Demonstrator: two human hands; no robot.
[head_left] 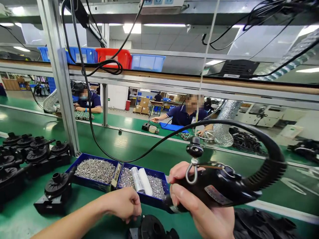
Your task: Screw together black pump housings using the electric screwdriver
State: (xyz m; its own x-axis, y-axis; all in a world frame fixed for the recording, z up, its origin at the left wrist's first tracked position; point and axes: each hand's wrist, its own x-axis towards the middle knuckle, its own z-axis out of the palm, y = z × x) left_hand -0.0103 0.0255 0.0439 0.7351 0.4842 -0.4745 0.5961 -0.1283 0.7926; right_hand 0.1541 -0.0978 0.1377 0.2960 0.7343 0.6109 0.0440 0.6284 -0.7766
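Note:
In my right hand [206, 207] is a black electric screwdriver [221, 189], gripped around its body with the tip end pointing left. It hangs from a cord by a metal hook, and its thick cable arcs away over the bench. My left hand [127, 204] is closed, fingers curled downward just above a black plastic blower-like housing [153, 229] at the bottom edge. Whatever those fingers hold is hidden. Behind the left hand stand a blue bin of screws [96, 171] and a blue bin of small metal parts [156, 186] with two white rolls lying in it.
Several more black housings [37, 149] stand on the green bench at left; one [56, 191] sits nearer. Black parts [264, 225] lie at lower right. A metal post [58, 76] rises behind the bins. Two people [185, 114] work across the line.

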